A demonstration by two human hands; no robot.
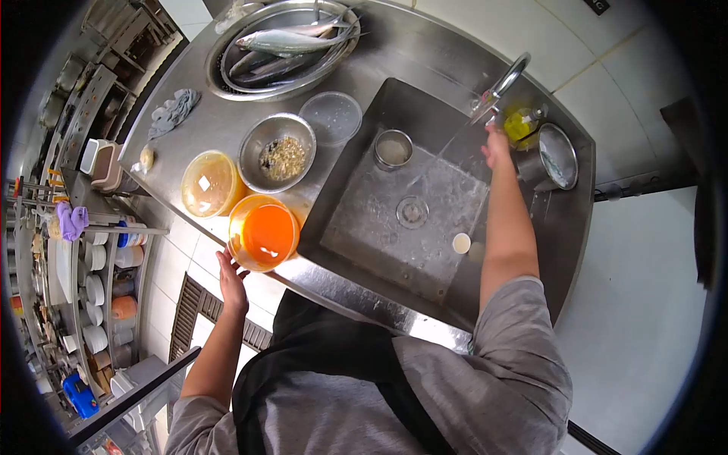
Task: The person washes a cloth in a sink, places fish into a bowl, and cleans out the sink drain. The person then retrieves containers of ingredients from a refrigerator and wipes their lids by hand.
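Observation:
My right hand [497, 145] reaches across the sink [356, 205] to the faucet [509, 79], its fingers at the end of the spout and partly hidden behind it. A thin stream of water runs from there into the basin. My left hand [232, 282] is at the counter's front edge, fingers apart, against the side of a clear tub of orange liquid [264, 233]. Beside that tub stand a lidded tub [208, 183] and a steel bowl of chopped bits [279, 155]. A small metal cup [393, 149] and a white cup [461, 243] are in the sink.
Whole fish [284, 42] lie in a large steel bowl [220, 87] at the back left. A clear round lid [331, 118] and a grey cloth [174, 114] lie on the counter. A steel pot [557, 156] and a yellow bottle [519, 126] stand right of the faucet.

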